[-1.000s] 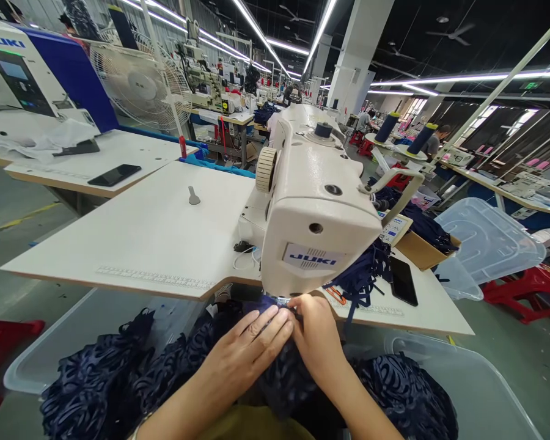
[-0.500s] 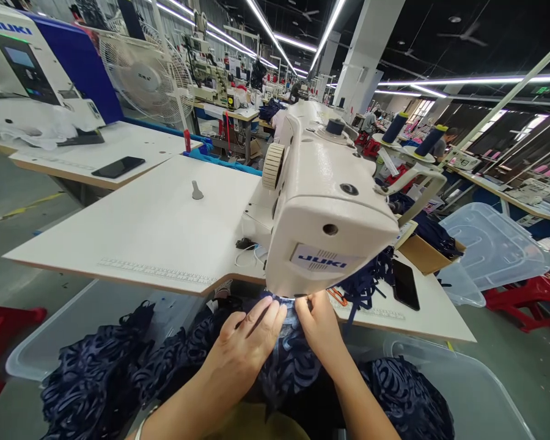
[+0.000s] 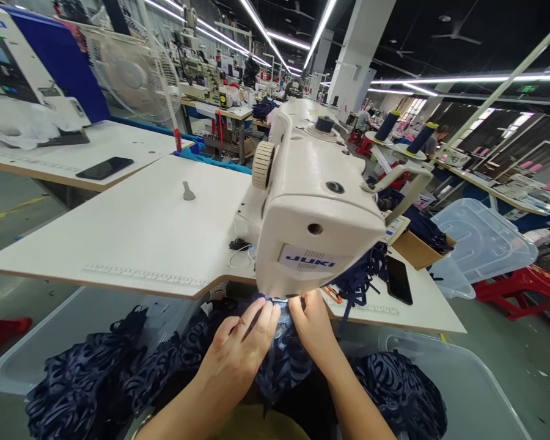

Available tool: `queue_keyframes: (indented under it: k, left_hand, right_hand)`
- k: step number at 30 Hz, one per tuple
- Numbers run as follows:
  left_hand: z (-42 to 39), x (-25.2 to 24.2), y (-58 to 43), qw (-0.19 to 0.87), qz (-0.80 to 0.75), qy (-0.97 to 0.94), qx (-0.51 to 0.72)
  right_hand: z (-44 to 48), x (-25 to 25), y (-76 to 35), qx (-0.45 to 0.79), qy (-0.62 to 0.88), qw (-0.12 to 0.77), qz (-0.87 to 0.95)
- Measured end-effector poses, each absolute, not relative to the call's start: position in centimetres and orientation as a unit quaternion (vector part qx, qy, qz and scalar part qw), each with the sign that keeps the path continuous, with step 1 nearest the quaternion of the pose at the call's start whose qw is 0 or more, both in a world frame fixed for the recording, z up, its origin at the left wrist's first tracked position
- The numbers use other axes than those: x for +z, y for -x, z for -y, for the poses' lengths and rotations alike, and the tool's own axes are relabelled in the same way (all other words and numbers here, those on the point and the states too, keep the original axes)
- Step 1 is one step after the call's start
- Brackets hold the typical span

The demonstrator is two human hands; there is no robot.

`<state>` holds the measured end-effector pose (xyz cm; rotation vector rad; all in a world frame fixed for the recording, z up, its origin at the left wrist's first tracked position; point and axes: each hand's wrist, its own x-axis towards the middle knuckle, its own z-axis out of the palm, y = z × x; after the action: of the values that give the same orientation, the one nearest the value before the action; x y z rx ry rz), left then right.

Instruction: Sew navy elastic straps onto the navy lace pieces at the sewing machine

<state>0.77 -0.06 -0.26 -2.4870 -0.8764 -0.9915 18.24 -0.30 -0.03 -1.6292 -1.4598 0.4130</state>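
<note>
A cream Juki sewing machine [image 3: 311, 201] stands on a white table [image 3: 132, 232], its head facing me. Under the head lies dark navy patterned lace fabric [image 3: 279, 360]. My left hand [image 3: 242, 345] rests on the fabric with fingers stretched flat toward the needle area. My right hand [image 3: 309, 324] pinches the fabric edge just below the machine's head. The needle itself is hidden by the machine head. More of the same fabric [image 3: 82, 385] is heaped at my lower left and fabric [image 3: 398, 391] lies at my lower right.
Clear plastic bins [image 3: 467, 391] sit on both sides of my lap. A black phone [image 3: 398, 280], navy straps [image 3: 362, 278] and a cardboard box [image 3: 415, 247] lie right of the machine. Another phone [image 3: 104, 167], a fan [image 3: 128, 76] and other workstations stand behind.
Both hands slid slightly forward under the machine head, feeding the fabric; my view shifted a little to the right and back.
</note>
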Motion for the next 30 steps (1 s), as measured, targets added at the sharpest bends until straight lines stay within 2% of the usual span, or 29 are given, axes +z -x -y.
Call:
queue_keyframes:
  k: [6,12,18,24,30]
  left_hand:
    - [-0.1,0.0,-0.5,0.112,0.316,0.885,-0.322]
    - [-0.5,-0.2,-0.2,0.120,0.313,0.889,-0.312]
    - [-0.5,-0.2,-0.2,0.125,0.305,0.898,-0.291]
    - [-0.6,0.1,-0.3,0.127,0.287,0.902,-0.296]
    - [-0.2,0.0,-1.1,0.107,0.303,0.881,-0.346]
  right_hand:
    - [0.1,-1.3,-19.1,0.242,0.648,0.474,0.545]
    - [-0.5,-3.9,-24.3,0.207,0.754,0.422,0.459]
    - [-2.4,-4.3,-28.7,0.140,0.837,0.406,0.340]
    - [-2.9,-3.4,-29.7,0.183,0.768,0.513,0.335]
    - [0.8,0.9,-27.8,0.295,0.625,0.634,0.347]
